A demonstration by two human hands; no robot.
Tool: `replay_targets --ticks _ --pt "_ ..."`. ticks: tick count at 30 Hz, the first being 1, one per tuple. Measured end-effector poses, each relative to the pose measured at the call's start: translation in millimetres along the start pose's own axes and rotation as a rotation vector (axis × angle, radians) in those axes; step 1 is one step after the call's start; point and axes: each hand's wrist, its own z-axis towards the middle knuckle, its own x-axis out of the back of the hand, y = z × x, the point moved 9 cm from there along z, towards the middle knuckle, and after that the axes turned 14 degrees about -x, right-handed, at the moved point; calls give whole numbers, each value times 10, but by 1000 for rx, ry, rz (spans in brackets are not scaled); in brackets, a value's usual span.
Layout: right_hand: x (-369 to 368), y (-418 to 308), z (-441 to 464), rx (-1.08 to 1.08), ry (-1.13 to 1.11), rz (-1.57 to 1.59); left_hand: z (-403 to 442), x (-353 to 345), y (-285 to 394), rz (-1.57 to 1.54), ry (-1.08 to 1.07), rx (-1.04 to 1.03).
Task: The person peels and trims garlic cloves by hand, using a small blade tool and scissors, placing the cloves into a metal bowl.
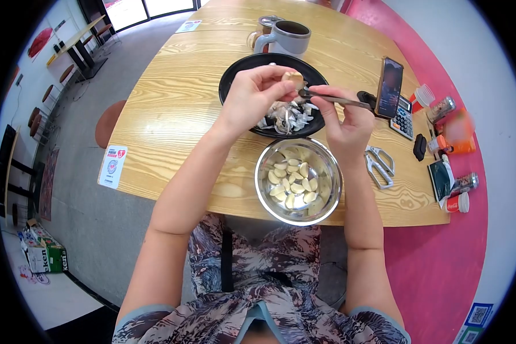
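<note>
My left hand [257, 96] pinches a garlic clove [293, 79] with pale brownish skin, above a black plate [228, 80]. My right hand [345, 119] grips a slim dark knife [352, 102], its tip close to the clove; whether it touches cannot be made out. On the plate lies a heap of garlic skins [289, 117], partly covered by my hands. Nearer my body, a shiny steel bowl [333, 189] contains several peeled garlic cloves [292, 182].
Behind the plate stand a grey mug [292, 39] and a lidded glass jar [269, 22]. To the right are kitchen scissors [379, 167], a propped phone [389, 86], a calculator [403, 119], a paper cup [422, 97] and small jars [441, 109] along the table [172, 114] edge.
</note>
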Motion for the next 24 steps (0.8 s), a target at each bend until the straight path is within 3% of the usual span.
replay_targets --ticks 8,14,16,24 --pt "23 160 57 -121 54 98 16 82 -3 -21 35 12" --pt "67 117 61 -62 97 94 -5 -52 -8 -48 -54 5" --pt "75 0 37 81 116 -16 -9 -56 7 -50 -61 -2" --pt "4 -18 11 59 48 -8 -5 60 -46 -18 31 49"
